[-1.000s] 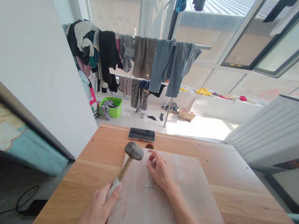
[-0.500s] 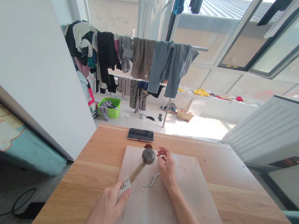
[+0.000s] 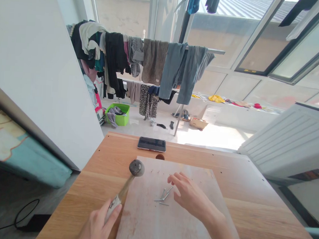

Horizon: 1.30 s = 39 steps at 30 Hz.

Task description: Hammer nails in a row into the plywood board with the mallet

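Observation:
My left hand is wrapped round the pale grip of a mallet. Its dark round head is raised over the left edge of a whitish board. Over the board's middle, my right hand has its fingers bent and its thumb apart, with nothing visible in it. Just left of its thumb lie several loose nails in a small pile. Two small nails appear to stand in the board near its far edge; fine detail is hard to make out.
The board lies on a wooden table. A phone rests near the far table edge, with a round brown thing close to it. Beyond are a clothes rack with hanging laundry and a green basket. A white wardrobe-like panel stands left.
The mallet has moved left and slightly down in my left hand. My right hand has come back from the far part of the board towards the nail pile.

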{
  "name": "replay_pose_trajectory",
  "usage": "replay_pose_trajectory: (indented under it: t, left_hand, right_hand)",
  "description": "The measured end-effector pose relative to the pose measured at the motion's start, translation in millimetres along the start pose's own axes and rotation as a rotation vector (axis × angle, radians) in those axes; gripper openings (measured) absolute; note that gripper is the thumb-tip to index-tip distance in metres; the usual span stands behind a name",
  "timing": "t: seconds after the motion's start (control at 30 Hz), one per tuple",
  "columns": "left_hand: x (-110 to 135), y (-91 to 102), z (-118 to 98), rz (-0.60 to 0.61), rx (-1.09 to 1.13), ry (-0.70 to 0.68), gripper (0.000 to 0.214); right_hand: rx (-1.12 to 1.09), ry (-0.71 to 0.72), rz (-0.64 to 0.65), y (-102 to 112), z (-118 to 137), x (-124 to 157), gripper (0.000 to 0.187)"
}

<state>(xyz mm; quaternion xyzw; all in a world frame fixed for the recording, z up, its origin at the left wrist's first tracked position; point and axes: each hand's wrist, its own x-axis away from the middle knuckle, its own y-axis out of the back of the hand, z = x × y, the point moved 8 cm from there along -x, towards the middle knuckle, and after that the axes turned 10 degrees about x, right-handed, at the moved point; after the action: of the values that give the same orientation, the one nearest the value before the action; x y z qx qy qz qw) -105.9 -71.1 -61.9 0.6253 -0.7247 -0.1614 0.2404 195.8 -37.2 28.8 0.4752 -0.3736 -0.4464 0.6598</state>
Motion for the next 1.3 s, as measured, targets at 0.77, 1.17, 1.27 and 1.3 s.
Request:
replay_pose_trajectory:
  t: [0.77, 1.17, 1.27, 1.3]
  left_hand:
    - [-4, -10.2, -3, 0.086, -0.317, 0.07, 0.055]
    - [-5, -9.9, 3, 0.079, -0.205, 0.049, 0.048]
    - [-6, -5.8, -2, 0.09, -0.139, 0.066, 0.047]
    - [-6, -5.0, -4, 0.101, -0.108, 0.062, 0.047]
  right_hand:
    - [-0.124, -0.007, -0.262, -6, -20, -40, 0.025]
    - [-0.383, -0.15, -0.328, -29, -27, -41, 0.029]
    - [-0.446, -0.207, -0.37, -36, -35, -38, 0.029]
    - [-0.462, -0.217, -0.378, -37, -37, -37, 0.029]
